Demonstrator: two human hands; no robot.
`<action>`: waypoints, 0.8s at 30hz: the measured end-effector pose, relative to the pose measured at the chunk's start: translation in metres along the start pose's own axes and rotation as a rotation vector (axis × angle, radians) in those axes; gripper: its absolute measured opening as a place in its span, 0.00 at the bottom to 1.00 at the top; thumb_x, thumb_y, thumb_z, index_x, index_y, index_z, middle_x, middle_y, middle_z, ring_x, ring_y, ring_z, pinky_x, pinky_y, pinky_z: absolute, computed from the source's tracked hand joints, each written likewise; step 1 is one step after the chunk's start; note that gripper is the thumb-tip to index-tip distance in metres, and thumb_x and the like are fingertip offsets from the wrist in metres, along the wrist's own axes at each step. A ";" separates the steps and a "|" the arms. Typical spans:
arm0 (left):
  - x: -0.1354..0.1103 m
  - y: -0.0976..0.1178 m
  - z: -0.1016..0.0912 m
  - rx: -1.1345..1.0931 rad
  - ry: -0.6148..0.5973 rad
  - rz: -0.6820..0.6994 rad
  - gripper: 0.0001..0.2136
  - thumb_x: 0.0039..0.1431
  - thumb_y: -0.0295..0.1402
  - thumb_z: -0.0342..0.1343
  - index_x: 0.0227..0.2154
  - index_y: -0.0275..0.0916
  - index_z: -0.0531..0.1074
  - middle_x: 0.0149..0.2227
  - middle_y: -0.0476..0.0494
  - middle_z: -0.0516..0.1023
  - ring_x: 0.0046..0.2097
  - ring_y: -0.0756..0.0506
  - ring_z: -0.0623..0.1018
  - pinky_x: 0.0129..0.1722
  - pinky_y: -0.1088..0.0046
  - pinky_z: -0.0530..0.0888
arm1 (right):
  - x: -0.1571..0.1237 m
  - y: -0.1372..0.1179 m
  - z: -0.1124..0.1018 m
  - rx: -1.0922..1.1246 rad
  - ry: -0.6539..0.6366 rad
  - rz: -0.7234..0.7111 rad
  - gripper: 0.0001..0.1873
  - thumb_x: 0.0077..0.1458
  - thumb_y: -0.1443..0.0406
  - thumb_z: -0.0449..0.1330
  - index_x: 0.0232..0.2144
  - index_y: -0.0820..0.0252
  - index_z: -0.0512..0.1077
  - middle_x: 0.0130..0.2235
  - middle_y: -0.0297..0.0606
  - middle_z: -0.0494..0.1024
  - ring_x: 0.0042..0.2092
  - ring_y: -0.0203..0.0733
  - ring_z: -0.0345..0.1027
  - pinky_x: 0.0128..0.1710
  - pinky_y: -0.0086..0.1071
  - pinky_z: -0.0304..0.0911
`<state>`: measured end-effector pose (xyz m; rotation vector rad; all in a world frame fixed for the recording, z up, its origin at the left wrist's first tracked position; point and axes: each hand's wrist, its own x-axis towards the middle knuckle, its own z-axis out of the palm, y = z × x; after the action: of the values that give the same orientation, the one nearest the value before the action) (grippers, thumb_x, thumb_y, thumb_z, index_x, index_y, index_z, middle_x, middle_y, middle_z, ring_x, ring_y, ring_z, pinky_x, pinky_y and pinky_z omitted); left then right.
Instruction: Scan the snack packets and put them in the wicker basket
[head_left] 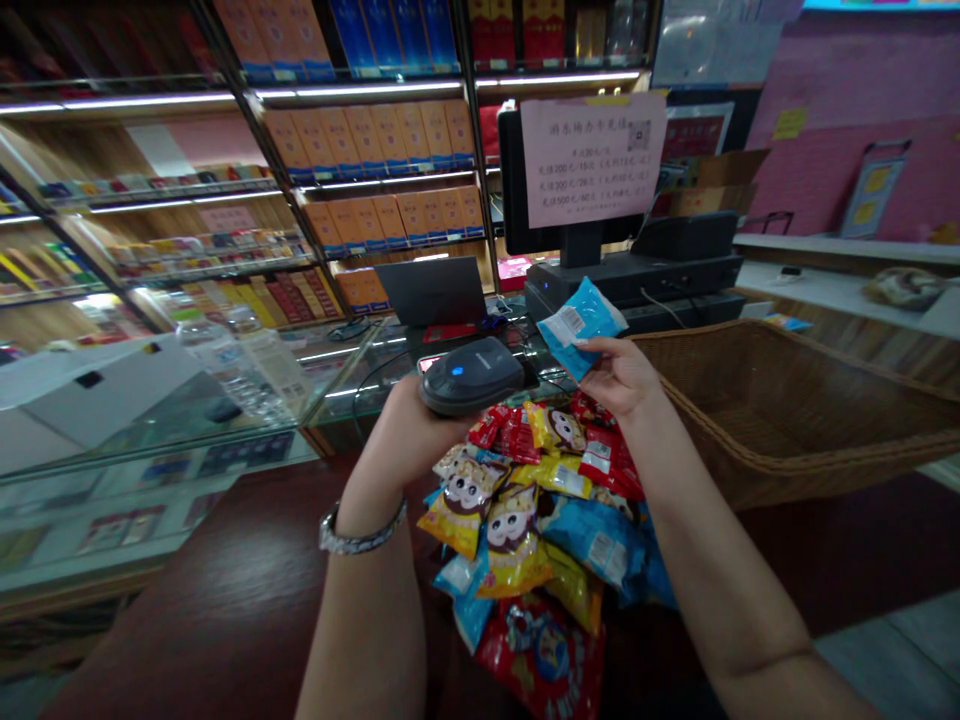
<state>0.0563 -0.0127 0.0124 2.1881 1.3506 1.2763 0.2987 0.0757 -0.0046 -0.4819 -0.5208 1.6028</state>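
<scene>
My left hand (401, 425) is shut around a grey handheld barcode scanner (471, 376), whose blue-lit top faces up. My right hand (616, 376) pinches a blue snack packet (579, 326) by its lower edge, with the white barcode label showing. The scanner's front end is a short way left of the packet, and the two are apart. Below my hands, a heap of red, yellow and blue snack packets (525, 520) lies on the dark wooden counter (225, 590). A silver wristband (363, 530) circles my left wrist.
A wicker basket (757, 400) stands right of the heap. Behind my hands are a register monitor (577, 180) with a pink paper notice, a laptop (431, 290) and a glass display case (150, 470). Shelves of boxed goods (367, 150) fill the back wall.
</scene>
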 end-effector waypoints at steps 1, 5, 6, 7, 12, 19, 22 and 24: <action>0.000 0.000 0.000 0.005 0.001 0.000 0.15 0.48 0.32 0.66 0.40 0.35 0.82 0.38 0.43 0.85 0.41 0.39 0.83 0.43 0.65 0.80 | -0.001 0.001 0.000 -0.009 -0.009 -0.014 0.22 0.42 0.81 0.60 0.40 0.59 0.74 0.32 0.32 0.84 0.33 0.40 0.80 0.39 0.34 0.78; 0.000 0.001 0.000 0.003 0.001 0.008 0.15 0.48 0.33 0.67 0.41 0.35 0.82 0.39 0.43 0.85 0.41 0.39 0.83 0.43 0.65 0.80 | 0.001 0.006 -0.001 -0.038 -0.008 -0.069 0.12 0.48 0.69 0.67 0.37 0.59 0.74 0.34 0.35 0.84 0.35 0.41 0.80 0.41 0.38 0.78; 0.000 0.001 0.000 0.006 0.000 0.008 0.15 0.48 0.33 0.67 0.41 0.35 0.82 0.39 0.43 0.85 0.41 0.39 0.83 0.43 0.65 0.80 | 0.002 0.008 -0.001 -0.058 0.004 -0.093 0.13 0.47 0.69 0.69 0.37 0.59 0.74 0.34 0.34 0.84 0.35 0.41 0.80 0.42 0.39 0.78; 0.000 0.001 0.000 0.010 -0.002 0.007 0.15 0.48 0.33 0.67 0.41 0.35 0.82 0.39 0.43 0.85 0.41 0.39 0.83 0.43 0.65 0.80 | 0.004 0.010 -0.001 -0.084 0.017 -0.118 0.15 0.45 0.69 0.70 0.37 0.58 0.74 0.33 0.33 0.84 0.35 0.42 0.80 0.42 0.40 0.78; 0.000 0.003 0.000 0.013 0.001 0.012 0.16 0.47 0.32 0.67 0.41 0.35 0.82 0.40 0.43 0.85 0.42 0.39 0.83 0.45 0.64 0.80 | 0.009 0.020 -0.003 -0.185 0.056 -0.295 0.20 0.38 0.68 0.73 0.37 0.57 0.75 0.35 0.31 0.84 0.36 0.44 0.80 0.45 0.43 0.78; 0.001 0.006 0.003 0.000 0.020 -0.011 0.17 0.47 0.32 0.66 0.42 0.34 0.81 0.43 0.41 0.85 0.45 0.36 0.83 0.49 0.59 0.79 | 0.015 0.027 -0.004 -0.194 0.054 -0.405 0.22 0.44 0.59 0.71 0.41 0.56 0.74 0.41 0.34 0.83 0.44 0.46 0.79 0.49 0.44 0.76; 0.002 0.008 0.005 -0.013 0.017 0.014 0.18 0.47 0.32 0.66 0.43 0.34 0.81 0.44 0.40 0.85 0.45 0.36 0.83 0.51 0.59 0.78 | 0.014 0.028 -0.004 -0.209 0.074 -0.466 0.22 0.43 0.59 0.71 0.42 0.56 0.74 0.42 0.33 0.83 0.46 0.46 0.78 0.49 0.43 0.75; 0.002 0.008 0.006 -0.014 0.011 0.015 0.18 0.47 0.32 0.66 0.43 0.34 0.81 0.44 0.40 0.85 0.45 0.37 0.83 0.50 0.59 0.78 | 0.010 0.027 -0.003 -0.224 0.078 -0.500 0.22 0.43 0.60 0.71 0.42 0.56 0.74 0.43 0.34 0.83 0.47 0.46 0.78 0.50 0.43 0.75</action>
<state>0.0664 -0.0140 0.0153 2.1889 1.3272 1.3019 0.2777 0.0841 -0.0229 -0.5302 -0.7037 1.0496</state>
